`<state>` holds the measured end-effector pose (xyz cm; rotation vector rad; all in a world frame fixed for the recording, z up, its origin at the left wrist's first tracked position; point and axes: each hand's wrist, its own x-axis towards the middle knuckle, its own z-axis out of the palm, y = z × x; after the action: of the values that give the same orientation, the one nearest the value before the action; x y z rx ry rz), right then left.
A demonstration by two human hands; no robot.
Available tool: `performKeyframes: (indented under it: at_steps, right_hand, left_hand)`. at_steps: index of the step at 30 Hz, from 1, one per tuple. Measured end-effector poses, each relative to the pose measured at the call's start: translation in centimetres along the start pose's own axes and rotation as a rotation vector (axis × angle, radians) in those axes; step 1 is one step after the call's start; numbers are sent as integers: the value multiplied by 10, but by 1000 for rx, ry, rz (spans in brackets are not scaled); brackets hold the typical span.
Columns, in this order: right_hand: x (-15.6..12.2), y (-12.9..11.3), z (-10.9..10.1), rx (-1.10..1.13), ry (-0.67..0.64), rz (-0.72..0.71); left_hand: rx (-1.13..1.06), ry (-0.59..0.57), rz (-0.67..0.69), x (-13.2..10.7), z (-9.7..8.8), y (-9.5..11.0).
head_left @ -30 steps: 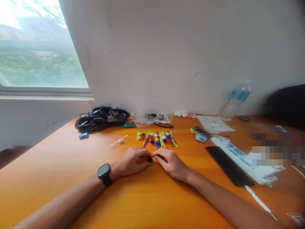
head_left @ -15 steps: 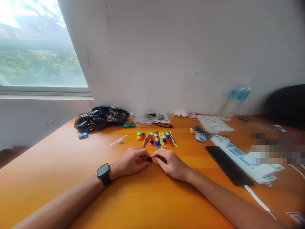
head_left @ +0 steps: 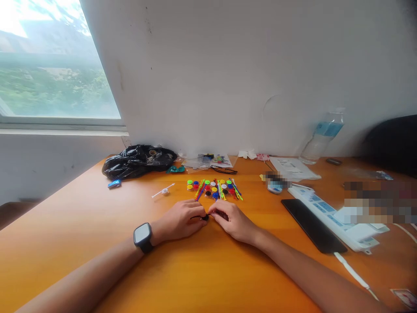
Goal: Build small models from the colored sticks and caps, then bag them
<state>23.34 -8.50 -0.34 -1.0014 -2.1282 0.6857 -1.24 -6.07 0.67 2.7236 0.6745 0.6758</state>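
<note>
My left hand and my right hand rest on the orange table, fingertips meeting. Between them sits a small black disc on a thin black stick. The left fingers pinch the disc and stick; the right fingers are curled and pinch the stick's other end. Just beyond the hands lies a row of several coloured plastic discs and sticks. A white stick with a white disc lies to the left of that row. A dark watch is on my left wrist.
A black plastic bag lies at the back left by the wall, a small blue item beside it. A black phone and a white power strip lie to the right. A water bottle and papers stand behind them.
My left fingers have closed further over the black disc and stick, so less of the stick shows. Both hands stay in the same spot.
</note>
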Motion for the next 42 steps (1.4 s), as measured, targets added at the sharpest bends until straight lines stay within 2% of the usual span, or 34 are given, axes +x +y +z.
performKeyframes:
  at_steps: [6,13,20,24,27,31,34,38,42]
  right_hand:
    - [0,0,1,14,-4,11]
    - [1,0,4,11,-9,7]
    - [0,-1,5,2,-10,-1]
    - [-1,-3,4,-16,-12,-7]
    - [-1,-6,1,-30,45,50]
    - [1,-8,-5,-46,169,250]
    - [3,-10,-7,56,205,351]
    - [5,-10,-11,330,262,402]
    - [6,-5,-15,404,319,394]
  left_hand:
    - [61,-17,38,3,-3,6]
    - [60,8,32,5,-1,5]
    - [116,-38,40,6,-5,8]
    - [98,-26,32,5,-4,10]
    - [50,33,11,3,-6,11]
    - [-26,206,-77,-2,-14,9]
    - [-42,285,-141,-5,-18,3]
    - [-22,347,-194,-7,-16,-2]
    - [33,403,-215,-6,-14,-4]
